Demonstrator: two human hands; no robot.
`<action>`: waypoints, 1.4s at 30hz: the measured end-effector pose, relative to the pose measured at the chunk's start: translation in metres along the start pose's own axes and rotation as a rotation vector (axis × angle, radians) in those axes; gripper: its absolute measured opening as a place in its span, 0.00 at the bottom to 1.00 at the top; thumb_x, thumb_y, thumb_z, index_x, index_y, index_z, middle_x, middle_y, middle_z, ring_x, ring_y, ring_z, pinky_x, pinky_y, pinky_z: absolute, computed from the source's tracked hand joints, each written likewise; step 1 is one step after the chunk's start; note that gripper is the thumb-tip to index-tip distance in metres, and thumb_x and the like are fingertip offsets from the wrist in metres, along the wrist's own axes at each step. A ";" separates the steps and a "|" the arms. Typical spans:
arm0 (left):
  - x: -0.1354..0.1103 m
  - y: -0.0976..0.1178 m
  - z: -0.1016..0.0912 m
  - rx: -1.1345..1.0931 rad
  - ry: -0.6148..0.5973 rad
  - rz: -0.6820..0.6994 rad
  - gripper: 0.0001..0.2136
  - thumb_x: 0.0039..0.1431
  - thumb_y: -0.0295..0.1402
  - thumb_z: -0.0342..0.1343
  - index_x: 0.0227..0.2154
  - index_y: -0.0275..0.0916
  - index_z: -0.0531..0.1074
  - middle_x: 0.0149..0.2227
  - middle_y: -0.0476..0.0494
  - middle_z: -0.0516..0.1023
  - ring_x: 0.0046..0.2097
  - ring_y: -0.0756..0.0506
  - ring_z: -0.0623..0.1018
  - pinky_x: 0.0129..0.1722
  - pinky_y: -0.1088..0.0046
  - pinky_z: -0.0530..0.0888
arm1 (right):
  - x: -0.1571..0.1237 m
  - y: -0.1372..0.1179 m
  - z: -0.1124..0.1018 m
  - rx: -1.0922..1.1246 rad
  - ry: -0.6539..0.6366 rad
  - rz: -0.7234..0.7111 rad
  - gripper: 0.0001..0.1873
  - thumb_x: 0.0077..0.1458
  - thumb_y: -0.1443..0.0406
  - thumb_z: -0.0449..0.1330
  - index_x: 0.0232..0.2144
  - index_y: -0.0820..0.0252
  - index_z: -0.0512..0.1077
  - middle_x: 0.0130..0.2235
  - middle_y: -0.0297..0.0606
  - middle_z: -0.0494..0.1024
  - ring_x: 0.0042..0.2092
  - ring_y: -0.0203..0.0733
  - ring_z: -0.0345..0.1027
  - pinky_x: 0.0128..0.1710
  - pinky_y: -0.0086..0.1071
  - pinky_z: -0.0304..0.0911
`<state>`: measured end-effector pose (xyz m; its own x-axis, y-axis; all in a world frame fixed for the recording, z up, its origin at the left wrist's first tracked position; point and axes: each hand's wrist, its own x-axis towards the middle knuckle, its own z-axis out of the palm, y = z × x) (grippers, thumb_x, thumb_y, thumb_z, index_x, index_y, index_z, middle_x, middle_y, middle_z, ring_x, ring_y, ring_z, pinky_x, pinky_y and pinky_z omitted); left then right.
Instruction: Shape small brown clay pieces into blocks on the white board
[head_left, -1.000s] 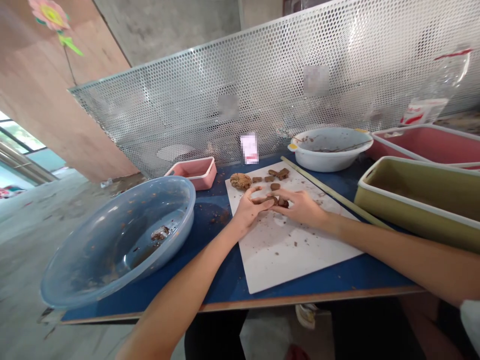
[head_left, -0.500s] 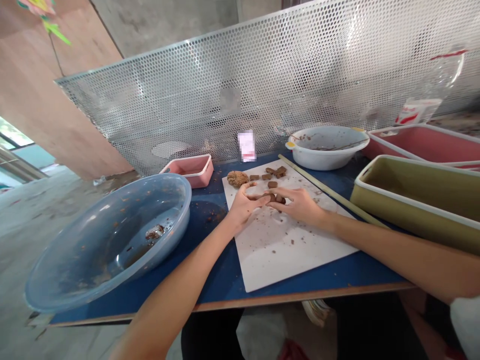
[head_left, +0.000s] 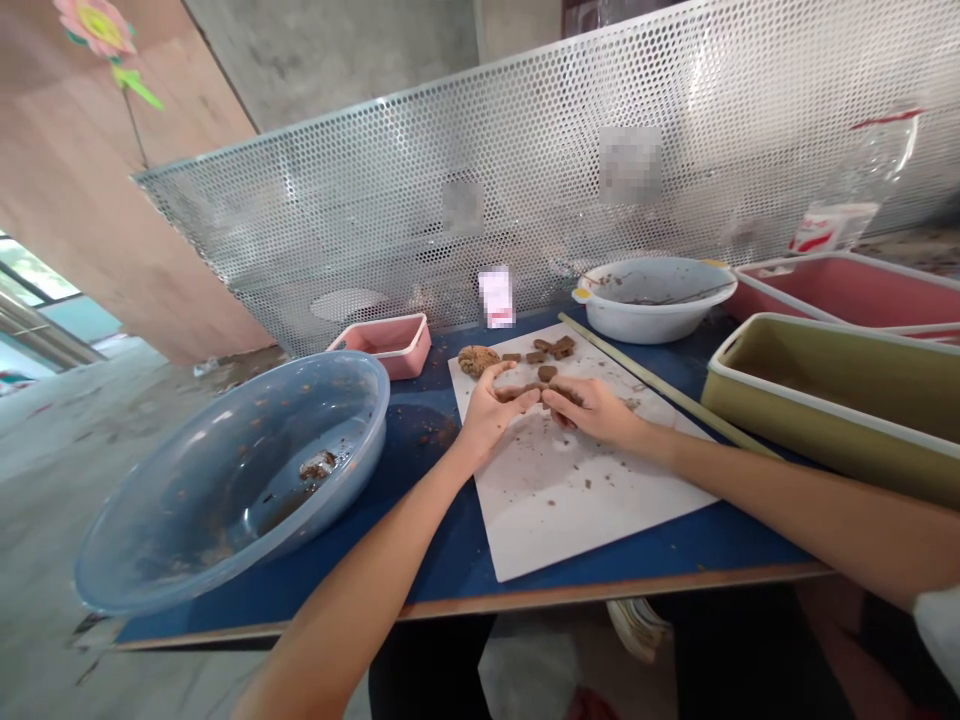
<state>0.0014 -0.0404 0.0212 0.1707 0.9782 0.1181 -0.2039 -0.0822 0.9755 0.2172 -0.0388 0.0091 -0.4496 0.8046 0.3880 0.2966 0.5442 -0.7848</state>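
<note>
Above a white board, my left hand and my right hand meet around a piece of brown clay. Thumbs and fingertips of both hands pinch it, and the fingers partly hide its shape. Just beyond the hands lie several small cut clay pieces and one rounded clay piece. A larger rough clay lump rests at the board's far left corner. Crumbs are scattered over the board.
A large blue basin with some murky water stands left, a small pink box behind it. Along the right are a bamboo-like stick, a white basin, an olive trough and a pink trough. Perforated metal screen borders the back.
The right hand's fingers have closed further around the clay, with its thumb now near the left thumb. The view has shifted slightly; the objects on the table stay in place.
</note>
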 end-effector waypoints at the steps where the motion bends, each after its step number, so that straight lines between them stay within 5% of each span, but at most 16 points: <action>1: 0.000 0.001 0.000 0.021 -0.010 0.025 0.42 0.41 0.46 0.86 0.58 0.40 0.73 0.36 0.46 0.85 0.37 0.43 0.84 0.44 0.65 0.78 | 0.001 0.001 0.001 0.074 -0.017 0.018 0.31 0.75 0.38 0.54 0.31 0.53 0.68 0.25 0.32 0.77 0.26 0.38 0.69 0.30 0.34 0.63; 6: -0.006 0.004 0.000 0.184 -0.038 0.205 0.36 0.47 0.44 0.84 0.57 0.42 0.77 0.42 0.41 0.87 0.41 0.43 0.84 0.47 0.66 0.75 | 0.003 0.003 0.003 0.304 -0.068 0.056 0.33 0.70 0.33 0.57 0.34 0.54 0.70 0.25 0.32 0.76 0.25 0.38 0.68 0.27 0.33 0.64; 15: -0.009 0.006 -0.001 0.389 -0.094 0.334 0.20 0.54 0.45 0.80 0.48 0.45 0.87 0.47 0.39 0.88 0.45 0.40 0.81 0.49 0.64 0.74 | 0.000 -0.006 -0.002 0.240 -0.009 -0.023 0.30 0.74 0.40 0.59 0.28 0.54 0.69 0.26 0.31 0.73 0.27 0.36 0.67 0.30 0.33 0.64; 23: -0.008 0.010 -0.003 0.466 -0.101 0.425 0.19 0.54 0.50 0.80 0.43 0.45 0.89 0.42 0.39 0.86 0.42 0.40 0.78 0.46 0.63 0.74 | 0.001 -0.006 -0.001 0.169 0.005 -0.026 0.30 0.73 0.40 0.59 0.28 0.54 0.69 0.25 0.30 0.72 0.27 0.36 0.66 0.29 0.32 0.63; 30: -0.011 0.015 0.001 0.501 -0.123 0.442 0.19 0.53 0.51 0.80 0.41 0.46 0.90 0.43 0.39 0.86 0.47 0.36 0.80 0.51 0.60 0.75 | 0.004 0.002 0.000 0.340 -0.047 0.054 0.38 0.71 0.31 0.53 0.28 0.54 0.69 0.24 0.34 0.75 0.25 0.37 0.66 0.28 0.34 0.65; 42: -0.009 0.009 -0.004 0.563 -0.086 0.579 0.18 0.52 0.51 0.81 0.43 0.51 0.91 0.44 0.40 0.85 0.51 0.35 0.77 0.61 0.52 0.73 | 0.001 -0.006 -0.004 0.176 -0.015 -0.054 0.33 0.74 0.39 0.57 0.26 0.54 0.68 0.25 0.31 0.71 0.27 0.35 0.63 0.30 0.33 0.61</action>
<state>-0.0062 -0.0492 0.0283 0.2652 0.7350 0.6240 0.2288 -0.6767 0.6998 0.2178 -0.0401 0.0163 -0.4734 0.7713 0.4254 0.1206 0.5352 -0.8361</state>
